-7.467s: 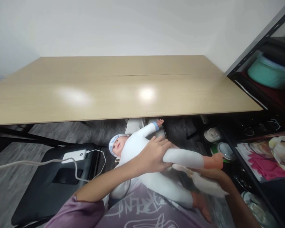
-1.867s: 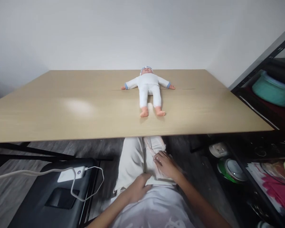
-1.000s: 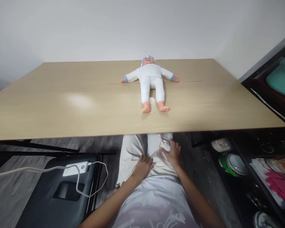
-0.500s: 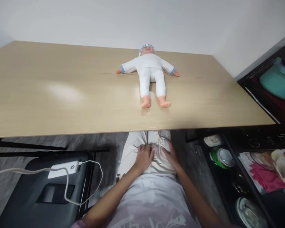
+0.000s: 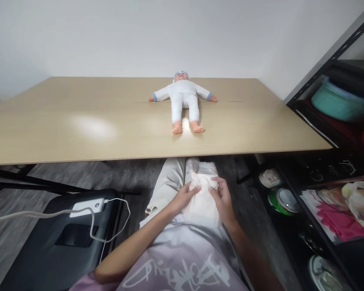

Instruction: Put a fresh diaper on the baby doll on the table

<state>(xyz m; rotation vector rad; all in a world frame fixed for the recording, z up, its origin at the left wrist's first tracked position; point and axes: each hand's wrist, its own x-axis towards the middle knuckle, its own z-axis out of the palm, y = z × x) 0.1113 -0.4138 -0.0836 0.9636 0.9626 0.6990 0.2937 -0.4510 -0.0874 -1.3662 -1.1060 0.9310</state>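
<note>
A baby doll in a white suit and cap lies on its back on the wooden table, arms spread, feet toward me. Below the table edge, on my lap, lies a folded white diaper-like cloth. My left hand grips its left side with curled fingers. My right hand holds its right side, fingers bent around the edge. Both hands are well short of the doll.
A black chair at the left carries a white power bank with a cable. A black metal shelf at the right holds a teal tub, pink cloth and small containers.
The doll went from my lap onto the table. My hands have lifted and gathered the white cloth on my lap, where half a second ago they pressed flat on my trousers.
</note>
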